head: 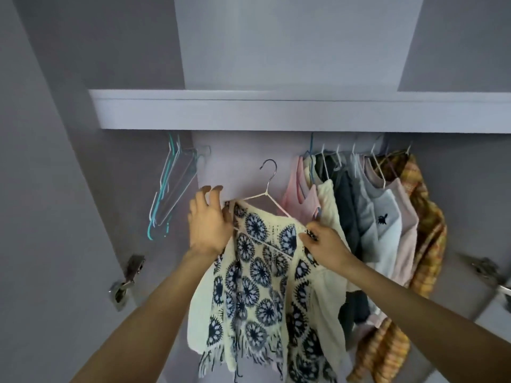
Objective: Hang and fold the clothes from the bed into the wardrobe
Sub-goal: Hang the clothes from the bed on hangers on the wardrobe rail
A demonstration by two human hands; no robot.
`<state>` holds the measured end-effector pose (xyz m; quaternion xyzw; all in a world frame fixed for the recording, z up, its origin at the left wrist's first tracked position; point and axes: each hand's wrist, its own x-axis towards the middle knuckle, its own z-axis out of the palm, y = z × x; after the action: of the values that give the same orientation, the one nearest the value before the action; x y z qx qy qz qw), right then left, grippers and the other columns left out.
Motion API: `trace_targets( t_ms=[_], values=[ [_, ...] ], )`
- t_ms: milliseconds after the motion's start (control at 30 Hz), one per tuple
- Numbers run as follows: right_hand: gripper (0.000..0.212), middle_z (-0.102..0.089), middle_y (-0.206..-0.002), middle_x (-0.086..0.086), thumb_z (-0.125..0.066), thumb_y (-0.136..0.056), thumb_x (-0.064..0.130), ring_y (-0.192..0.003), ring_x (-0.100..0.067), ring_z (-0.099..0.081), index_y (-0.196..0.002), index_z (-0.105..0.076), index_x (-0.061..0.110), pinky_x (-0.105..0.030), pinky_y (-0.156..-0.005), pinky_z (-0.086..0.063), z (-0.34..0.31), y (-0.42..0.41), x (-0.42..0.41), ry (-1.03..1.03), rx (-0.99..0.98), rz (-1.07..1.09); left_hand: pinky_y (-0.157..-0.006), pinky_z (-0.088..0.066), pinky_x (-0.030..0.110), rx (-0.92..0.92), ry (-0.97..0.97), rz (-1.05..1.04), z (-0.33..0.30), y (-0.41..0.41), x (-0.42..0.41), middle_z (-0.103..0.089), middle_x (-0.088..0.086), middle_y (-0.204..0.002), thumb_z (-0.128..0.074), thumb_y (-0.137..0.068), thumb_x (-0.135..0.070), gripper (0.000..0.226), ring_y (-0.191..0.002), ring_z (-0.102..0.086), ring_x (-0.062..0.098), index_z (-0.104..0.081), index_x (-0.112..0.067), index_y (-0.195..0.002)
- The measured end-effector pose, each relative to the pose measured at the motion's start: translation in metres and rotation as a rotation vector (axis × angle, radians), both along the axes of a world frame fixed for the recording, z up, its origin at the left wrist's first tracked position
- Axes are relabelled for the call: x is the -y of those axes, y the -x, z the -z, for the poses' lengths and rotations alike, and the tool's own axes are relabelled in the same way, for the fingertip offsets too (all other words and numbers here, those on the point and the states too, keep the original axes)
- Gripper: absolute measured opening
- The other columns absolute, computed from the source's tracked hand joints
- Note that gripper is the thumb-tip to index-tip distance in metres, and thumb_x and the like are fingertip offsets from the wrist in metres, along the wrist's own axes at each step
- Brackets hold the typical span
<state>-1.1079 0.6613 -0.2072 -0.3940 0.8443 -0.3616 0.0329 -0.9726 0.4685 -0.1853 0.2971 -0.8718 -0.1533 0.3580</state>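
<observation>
**Crochet top goes on the hanger, steps from the rail**

We hold the cream crochet top (262, 272), patterned with dark rosettes, draped on a pale hanger (266, 196) in front of the open wardrobe (276, 111). Our right hand (323, 244) pinches its shoulder edge; our left hand (208, 222) presses the other shoulder, fingers spread. Above the grip the metal hook (269, 168) is free, not yet on the rail. Right of the grip hang other clothes (373, 211); left, empty hangers (168, 189). Best to seat both shoulders evenly before lifting.
</observation>
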Motion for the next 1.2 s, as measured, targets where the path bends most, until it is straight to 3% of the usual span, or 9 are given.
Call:
trace_targets(
  t_ms=[100, 200, 333, 467, 633, 867, 1000, 1133, 1200],
  values=[
    [0.032, -0.043, -0.062, 0.001, -0.047, -0.097, 0.018, -0.055, -0.010, -0.043, -0.067, -0.036, 0.022, -0.021, -0.047, -0.030, -0.013, 0.003, 0.017, 0.115, 0.055, 0.139, -0.098, -0.038, 0.056, -0.110, 0.257, -0.009, -0.035, 0.007, -0.007, -0.038, 0.023, -0.139, -0.056, -0.081, -0.007, 0.053, -0.126, -0.037, 0.041, -0.045, -0.007, -0.132],
    [0.013, -0.051, -0.069, -0.005, -0.042, -0.098, 0.016, -0.069, -0.023, -0.051, -0.089, -0.049, 0.010, -0.027, -0.059, -0.036, -0.032, 0.009, 0.034, 0.194, 0.071, 0.231, -0.097, -0.037, 0.059, -0.173, 0.478, -0.013, -0.065, 0.017, -0.009, -0.035, 0.024, -0.144, -0.054, -0.075, -0.007, 0.063, -0.131, -0.033, 0.045, -0.043, -0.010, -0.136],
    [0.023, -0.052, -0.070, -0.004, -0.040, -0.096, 0.016, -0.075, -0.030, -0.058, -0.115, -0.050, 0.009, -0.034, -0.065, -0.048, -0.049, 0.017, 0.050, 0.180, 0.039, 0.347, -0.104, -0.024, 0.061, -0.079, 0.634, -0.040, -0.087, 0.038, -0.011, -0.018, 0.019, -0.155, -0.061, -0.071, -0.008, 0.084, -0.141, -0.015, 0.044, -0.027, -0.023, -0.146],
    [0.036, -0.055, -0.079, -0.007, -0.039, -0.097, 0.014, -0.087, -0.033, -0.061, -0.133, -0.042, 0.011, -0.031, -0.063, -0.043, -0.061, 0.021, 0.061, 0.143, -0.057, 0.395, -0.109, -0.008, 0.065, -0.016, 0.653, -0.121, -0.085, 0.048, -0.011, -0.006, 0.016, -0.158, -0.065, -0.074, -0.016, 0.096, -0.144, -0.004, 0.042, -0.006, -0.029, -0.150],
    [0.045, -0.059, -0.123, -0.018, -0.044, -0.093, 0.009, -0.110, -0.036, -0.058, -0.137, -0.040, 0.011, -0.040, -0.088, -0.050, -0.061, 0.046, 0.092, 0.138, 0.020, 0.390, -0.110, -0.005, 0.064, -0.008, 0.698, -0.149, -0.083, 0.047, -0.002, 0.002, 0.012, -0.159, -0.064, -0.078, -0.020, 0.101, -0.145, 0.003, 0.037, 0.007, -0.033, -0.147],
    [0.033, -0.057, -0.124, -0.020, -0.043, -0.093, 0.011, -0.118, -0.037, -0.051, -0.123, -0.051, 0.000, -0.039, -0.093, -0.045, -0.047, 0.060, 0.098, 0.074, 0.103, 0.401, -0.111, 0.000, 0.062, 0.055, 0.685, -0.180, -0.086, 0.045, -0.002, 0.020, 0.007, -0.157, -0.055, -0.087, -0.024, 0.099, -0.143, 0.018, 0.033, 0.026, -0.035, -0.142],
    [0.043, -0.054, -0.123, -0.016, -0.049, -0.088, 0.013, -0.121, -0.033, -0.048, -0.130, -0.045, 0.005, -0.041, -0.093, -0.048, -0.033, 0.056, 0.090, 0.043, 0.028, 0.336, -0.112, -0.006, 0.062, 0.044, 0.634, -0.145, -0.085, 0.044, -0.007, 0.014, 0.009, -0.158, -0.058, -0.085, -0.021, 0.096, -0.144, 0.014, 0.036, 0.013, -0.034, -0.148],
    [0.064, -0.025, -0.147, -0.014, -0.047, -0.086, -0.001, -0.144, -0.029, -0.010, -0.145, -0.027, 0.012, -0.039, -0.109, -0.032, -0.010, 0.031, 0.061, -0.029, -0.102, 0.212, -0.113, -0.006, 0.057, 0.051, 0.539, -0.070, -0.068, 0.031, -0.014, 0.009, 0.009, -0.159, -0.057, -0.084, -0.015, 0.087, -0.144, 0.012, 0.035, -0.003, -0.031, -0.151],
    [0.065, -0.023, -0.147, -0.014, -0.046, -0.087, -0.002, -0.143, -0.030, -0.013, -0.146, -0.024, 0.013, -0.034, -0.107, -0.033, -0.002, 0.018, 0.046, -0.054, -0.162, 0.161, -0.115, -0.003, 0.055, 0.102, 0.433, -0.053, -0.053, 0.021, -0.019, 0.010, 0.009, -0.158, -0.053, -0.087, -0.015, 0.082, -0.144, 0.015, 0.034, -0.004, -0.031, -0.151]
  ],
)
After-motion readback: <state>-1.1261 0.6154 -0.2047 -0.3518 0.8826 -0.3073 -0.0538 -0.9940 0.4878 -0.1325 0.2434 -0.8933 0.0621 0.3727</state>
